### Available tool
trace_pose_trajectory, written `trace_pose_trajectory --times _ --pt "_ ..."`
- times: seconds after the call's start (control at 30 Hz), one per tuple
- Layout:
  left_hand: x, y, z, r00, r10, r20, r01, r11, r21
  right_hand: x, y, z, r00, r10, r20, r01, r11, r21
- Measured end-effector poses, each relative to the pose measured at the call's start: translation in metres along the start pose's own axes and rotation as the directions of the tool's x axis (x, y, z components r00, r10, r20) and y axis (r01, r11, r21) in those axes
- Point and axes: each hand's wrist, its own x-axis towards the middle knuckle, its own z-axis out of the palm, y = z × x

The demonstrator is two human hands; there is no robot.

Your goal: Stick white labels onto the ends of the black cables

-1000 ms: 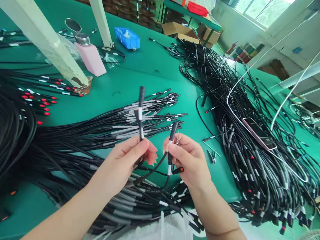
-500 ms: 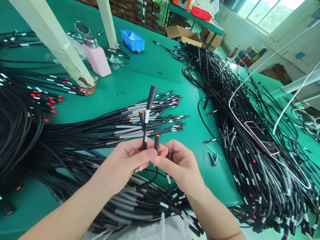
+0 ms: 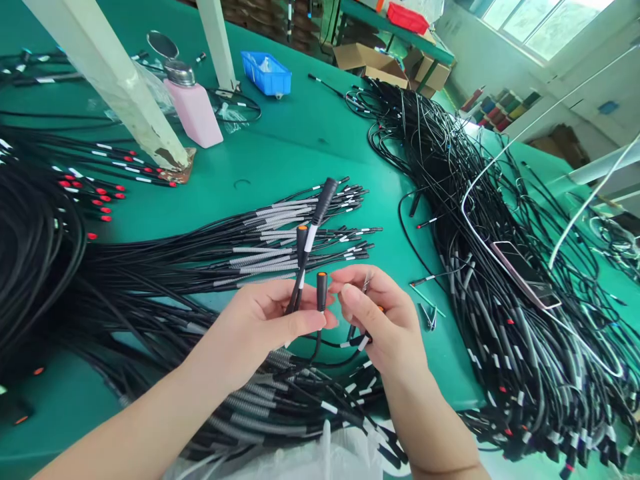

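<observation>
My left hand [image 3: 280, 320] is closed round several black cables, which rise from between its fingers. One longer cable connector [image 3: 324, 200] with a white label tilts up to the right. An orange-tipped connector [image 3: 301, 243] stands behind it, and another orange-tipped connector [image 3: 322, 290] is pinched upright at the thumb. Just to the right, my right hand [image 3: 385, 320] has curled fingers, thumb near the forefinger. A thin metal tool [image 3: 367, 280] shows between those fingers, its kind unclear. Black cable with white labels [image 3: 363, 343] passes under that hand, partly hidden.
Bundled cables with grey sleeves [image 3: 270, 260] lie beyond and below my hands. A large cable heap [image 3: 450, 220] fills the right, with a phone [image 3: 525, 273] on it. Small nail clippers [image 3: 429, 318], a pink bottle [image 3: 195, 110], a blue bin [image 3: 267, 73] and a post [image 3: 120, 87] stand around.
My right hand has moved right, away from the pinched connector. The cables in my left hand have shifted right, and the longer one leans further right.
</observation>
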Motion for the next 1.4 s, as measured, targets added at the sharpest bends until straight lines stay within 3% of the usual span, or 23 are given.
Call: trace_pose_trajectory --times 0.3,0.53,0.73,0.9,1.0,1.2,1.3,1.4 --pt "-0.0017 0.0080 0.0055 0.992 -0.125 -0.003 0.125 0.990 0.061 0.0017 0.0002 0.0013 0.997 0.033 0.064 -0.040 0.994 0.098" --pt "0.0011 0.0038 0.0052 0.992 -0.124 -0.015 0.124 0.992 0.007 0.0045 0.0003 -0.0008 0.988 0.151 0.039 -0.155 0.977 0.144" --pt "0.0002 0.0002 0.0029 0.992 -0.118 -0.039 0.116 0.993 -0.032 0.0051 0.0016 -0.0013 0.987 0.154 0.054 -0.161 0.973 0.165" --pt "-0.0009 0.0017 0.0021 0.988 -0.147 0.056 0.148 0.989 -0.014 0.0050 0.0022 -0.0016 0.989 0.137 0.046 -0.143 0.975 0.171" --pt "-0.0009 0.0023 0.0024 0.986 -0.132 0.101 0.132 0.991 0.011 0.0053 0.0011 -0.0005 0.991 0.134 0.001 -0.133 0.982 0.134" --pt "-0.0016 0.0019 0.0044 0.988 -0.148 0.030 0.149 0.989 -0.013 0.0047 0.0010 0.0015 0.991 0.102 -0.087 -0.100 0.995 0.023" --pt "-0.0028 0.0018 0.0032 0.992 -0.122 0.016 0.121 0.992 0.016 0.0008 0.0019 0.0004 0.994 -0.022 -0.104 0.004 0.986 -0.167" --pt "-0.0032 0.0028 0.0015 0.997 -0.073 -0.012 0.073 0.997 0.003 -0.0038 0.0015 -0.0028 0.975 -0.216 -0.048 0.178 0.894 -0.412"
